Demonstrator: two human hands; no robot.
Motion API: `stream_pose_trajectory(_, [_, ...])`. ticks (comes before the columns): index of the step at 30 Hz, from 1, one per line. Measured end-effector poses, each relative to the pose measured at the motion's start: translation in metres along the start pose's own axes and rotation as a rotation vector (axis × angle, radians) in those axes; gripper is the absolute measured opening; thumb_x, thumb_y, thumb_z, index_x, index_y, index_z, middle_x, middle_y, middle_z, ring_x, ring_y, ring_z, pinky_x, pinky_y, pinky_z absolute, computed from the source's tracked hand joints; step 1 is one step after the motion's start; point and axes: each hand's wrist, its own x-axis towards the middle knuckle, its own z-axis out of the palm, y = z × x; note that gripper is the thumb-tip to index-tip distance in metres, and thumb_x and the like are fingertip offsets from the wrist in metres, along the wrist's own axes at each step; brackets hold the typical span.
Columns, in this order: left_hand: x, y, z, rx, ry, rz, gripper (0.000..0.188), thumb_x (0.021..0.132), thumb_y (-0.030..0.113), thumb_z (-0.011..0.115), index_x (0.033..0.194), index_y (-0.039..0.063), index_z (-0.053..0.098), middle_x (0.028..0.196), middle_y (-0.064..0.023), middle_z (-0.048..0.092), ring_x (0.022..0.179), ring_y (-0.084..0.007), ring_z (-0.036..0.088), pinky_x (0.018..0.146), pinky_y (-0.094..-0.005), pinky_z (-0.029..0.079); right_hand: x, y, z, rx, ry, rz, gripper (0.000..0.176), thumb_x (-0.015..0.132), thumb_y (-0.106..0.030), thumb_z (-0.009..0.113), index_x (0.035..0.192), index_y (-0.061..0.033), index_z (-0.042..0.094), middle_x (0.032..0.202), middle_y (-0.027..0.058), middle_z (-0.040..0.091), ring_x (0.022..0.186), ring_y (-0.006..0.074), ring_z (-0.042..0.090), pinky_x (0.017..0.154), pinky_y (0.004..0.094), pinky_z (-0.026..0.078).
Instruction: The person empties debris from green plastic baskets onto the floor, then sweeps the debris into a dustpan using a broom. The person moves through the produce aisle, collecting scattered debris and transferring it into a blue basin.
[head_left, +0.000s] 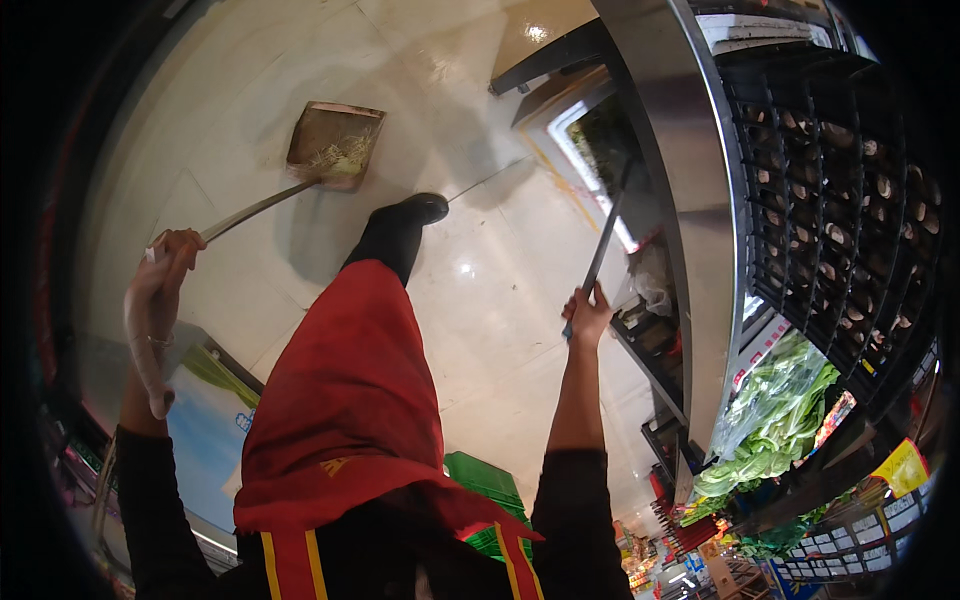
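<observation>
My left hand (161, 281) is closed around the upper part of a metal handle (259, 210), and a pale, tube-like piece hangs along my wrist. The handle runs down to a dustpan (300, 142) on the tiled floor, with pale shredded scraps (345, 154) inside. My right hand (589, 319) grips a dark stick (604, 244) near its bluish end. The stick's far end reaches into shadow under the metal-edged stand at the right, so what it carries there is hidden. A red apron (360, 390) covers my front, and one black boot (427, 208) shows beyond it.
A metal-edged display stand (694, 225) curves along the right. It bears a black slatted crate (817, 157) of brown and white produce and bagged leafy greens (780, 420). A plastic bag (652, 285) lies beneath. Green crates (487, 484) stand near my body.
</observation>
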Motion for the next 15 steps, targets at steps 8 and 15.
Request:
stream_pose_trajectory(8, [-0.010,-0.003,0.005,-0.051,0.012,0.011,0.022,0.088,0.009,0.048,0.068,0.006,0.038,0.068,-0.0019,0.037,0.077,-0.0162,0.044,0.075,-0.0322,0.035,-0.039,-0.050,-0.070,-0.588,-0.095,-0.066,0.050,0.078,0.000,0.047,0.127,-0.0059,0.040,0.049,-0.0025,0.039,0.036,0.0062,0.037,0.031,0.0233,0.030])
stream_pose_trajectory(15, [-0.006,0.013,0.011,-0.131,-0.037,0.049,0.026,0.088,0.014,0.050,0.067,0.007,0.036,0.063,0.0000,0.032,0.067,-0.0150,0.038,0.073,-0.0318,0.035,-0.001,-0.067,-0.088,-0.549,0.011,-0.330,0.037,0.080,0.000,0.050,0.117,0.0005,0.048,0.047,-0.0023,0.038,0.034,0.0076,0.034,0.031,0.0258,0.028])
